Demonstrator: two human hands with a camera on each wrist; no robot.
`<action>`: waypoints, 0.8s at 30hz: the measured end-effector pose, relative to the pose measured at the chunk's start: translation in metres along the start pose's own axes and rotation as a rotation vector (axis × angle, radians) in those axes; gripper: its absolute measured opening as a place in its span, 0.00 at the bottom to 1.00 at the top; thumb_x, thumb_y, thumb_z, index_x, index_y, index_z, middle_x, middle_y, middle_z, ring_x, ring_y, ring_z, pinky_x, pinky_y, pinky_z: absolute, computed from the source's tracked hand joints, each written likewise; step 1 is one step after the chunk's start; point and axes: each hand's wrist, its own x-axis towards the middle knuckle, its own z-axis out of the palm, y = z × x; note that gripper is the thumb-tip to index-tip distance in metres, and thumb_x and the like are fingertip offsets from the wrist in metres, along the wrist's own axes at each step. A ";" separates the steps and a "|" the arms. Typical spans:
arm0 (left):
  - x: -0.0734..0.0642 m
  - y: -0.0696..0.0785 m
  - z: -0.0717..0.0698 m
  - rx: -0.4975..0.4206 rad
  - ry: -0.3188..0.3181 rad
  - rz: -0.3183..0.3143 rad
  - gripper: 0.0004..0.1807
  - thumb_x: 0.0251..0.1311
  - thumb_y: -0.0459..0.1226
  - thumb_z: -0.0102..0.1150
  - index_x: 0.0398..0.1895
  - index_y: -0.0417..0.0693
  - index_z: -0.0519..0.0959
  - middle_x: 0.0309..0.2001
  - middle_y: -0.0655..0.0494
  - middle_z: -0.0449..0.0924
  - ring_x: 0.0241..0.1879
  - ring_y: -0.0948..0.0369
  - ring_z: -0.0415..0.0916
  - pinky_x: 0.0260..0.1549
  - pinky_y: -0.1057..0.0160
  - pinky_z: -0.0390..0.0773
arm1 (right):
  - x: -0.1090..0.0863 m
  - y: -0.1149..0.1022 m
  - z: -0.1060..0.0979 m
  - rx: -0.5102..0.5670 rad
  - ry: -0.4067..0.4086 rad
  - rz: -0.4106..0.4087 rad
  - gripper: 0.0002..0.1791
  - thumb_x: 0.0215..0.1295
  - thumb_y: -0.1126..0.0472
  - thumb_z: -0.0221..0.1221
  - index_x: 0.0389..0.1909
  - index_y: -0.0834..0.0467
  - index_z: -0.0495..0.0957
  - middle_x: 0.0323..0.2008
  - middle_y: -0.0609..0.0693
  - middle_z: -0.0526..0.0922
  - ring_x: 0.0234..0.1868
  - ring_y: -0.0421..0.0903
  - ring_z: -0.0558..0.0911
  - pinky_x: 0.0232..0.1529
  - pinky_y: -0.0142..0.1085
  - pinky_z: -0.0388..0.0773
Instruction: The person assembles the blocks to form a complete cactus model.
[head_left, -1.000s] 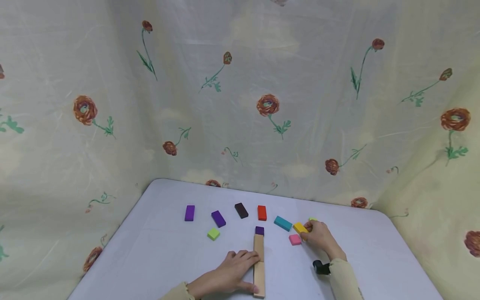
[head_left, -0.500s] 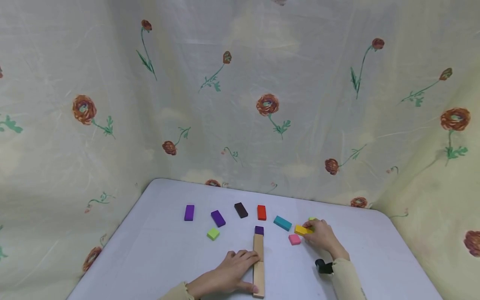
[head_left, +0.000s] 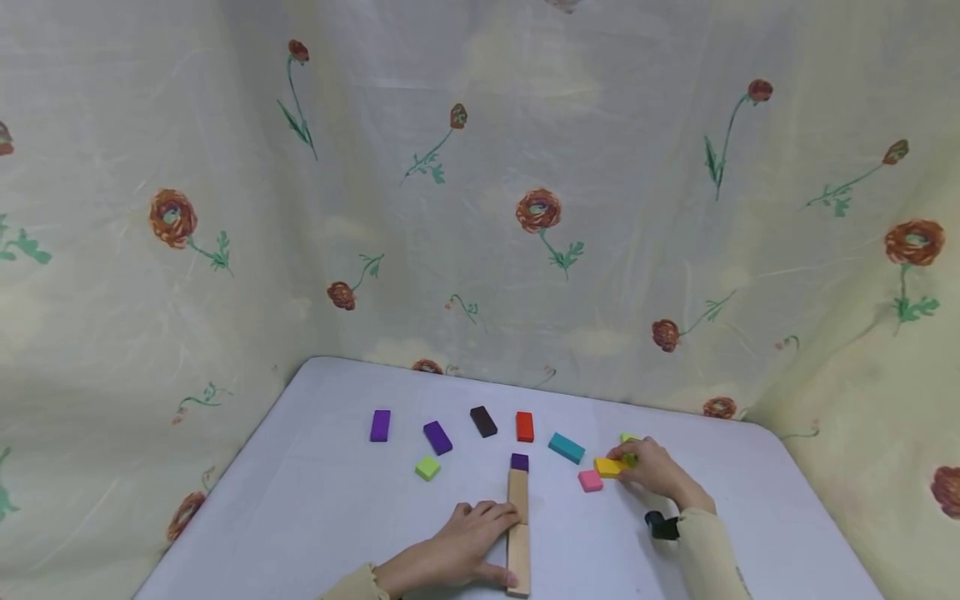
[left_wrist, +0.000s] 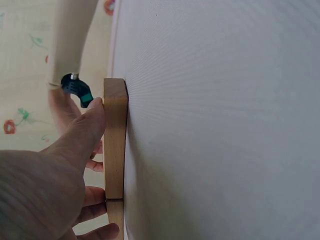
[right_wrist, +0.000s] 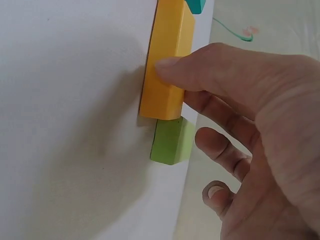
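A floral cloth [head_left: 480, 325] hangs behind a white worktop [head_left: 315, 500]. Leftmost lies a violet block [head_left: 380, 426]; further right, the left hand [head_left: 472, 542], fingers spread, touches two wooden blocks [head_left: 519, 546] lined end to end. Past a pink block [head_left: 590, 481], the right hand [head_left: 660, 475] pinches a yellow block [head_left: 607, 468] between thumb and fingers. The step seems to be handling that block; moving it calls for a steady pinch, avoiding the pink one.
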 end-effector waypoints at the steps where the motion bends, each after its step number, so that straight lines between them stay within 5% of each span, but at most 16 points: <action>1: 0.000 0.000 0.000 0.000 -0.001 0.001 0.47 0.47 0.70 0.55 0.70 0.62 0.62 0.71 0.66 0.61 0.67 0.60 0.60 0.59 0.43 0.65 | 0.000 0.000 0.000 0.002 -0.001 0.002 0.14 0.55 0.64 0.68 0.44 0.54 0.84 0.44 0.52 0.78 0.47 0.51 0.69 0.50 0.51 0.73; 17: 0.003 0.000 0.002 -0.005 -0.007 -0.023 0.47 0.46 0.69 0.56 0.70 0.62 0.62 0.71 0.65 0.61 0.68 0.59 0.60 0.61 0.42 0.64 | 0.005 0.001 0.008 0.017 0.061 0.059 0.15 0.54 0.63 0.68 0.43 0.57 0.80 0.48 0.55 0.77 0.48 0.53 0.69 0.53 0.55 0.72; 24: 0.002 0.002 0.002 -0.009 -0.012 -0.021 0.47 0.46 0.70 0.55 0.70 0.63 0.62 0.71 0.66 0.61 0.68 0.60 0.59 0.61 0.42 0.64 | -0.003 -0.027 0.001 -0.020 0.115 -0.007 0.17 0.54 0.57 0.69 0.44 0.55 0.80 0.45 0.51 0.79 0.47 0.51 0.70 0.51 0.51 0.74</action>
